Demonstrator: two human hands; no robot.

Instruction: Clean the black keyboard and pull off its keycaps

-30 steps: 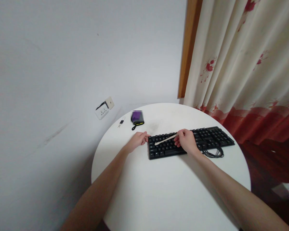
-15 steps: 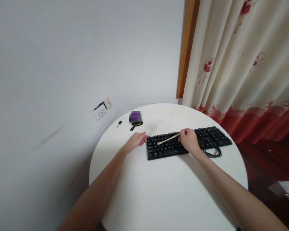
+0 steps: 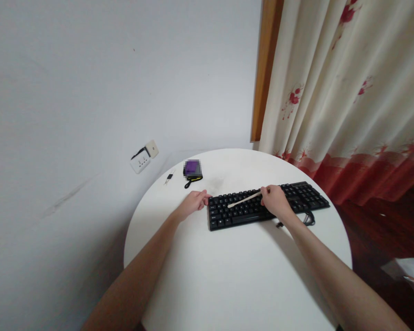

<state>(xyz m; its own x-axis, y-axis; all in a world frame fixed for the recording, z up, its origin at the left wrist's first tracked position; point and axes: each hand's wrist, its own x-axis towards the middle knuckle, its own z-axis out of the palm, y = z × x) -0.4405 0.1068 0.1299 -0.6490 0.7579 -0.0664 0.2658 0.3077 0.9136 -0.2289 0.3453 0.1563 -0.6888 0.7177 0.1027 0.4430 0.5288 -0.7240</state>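
Observation:
A black keyboard (image 3: 241, 219) lies on the round white table (image 3: 227, 271). At its upper left corner, my left hand (image 3: 194, 202) has curled fingers that grip the edge. My right hand (image 3: 275, 200) is over the middle of the keyboard, closed on a slim pale stick with a wider tip (image 3: 245, 200). That stick slants down to the left, and its tip is at the keys on the left part; whether it is a brush or a swab I cannot make out. Under my right wrist, part of a coiled black cable (image 3: 309, 219) shows beside the keyboard's front edge.
Toward the back left of the table are a blurred purple and black item (image 3: 192, 169) with a black loop and a small black piece with pale thin ends (image 3: 169, 176). A wall socket (image 3: 140, 162) is at the left. A flowered curtain (image 3: 331, 105) hangs at the right.
My right hand has moved slightly to the right across the keyboard, and the stick's tip with it. My left hand stays at the corner. The whole view has shifted a little.

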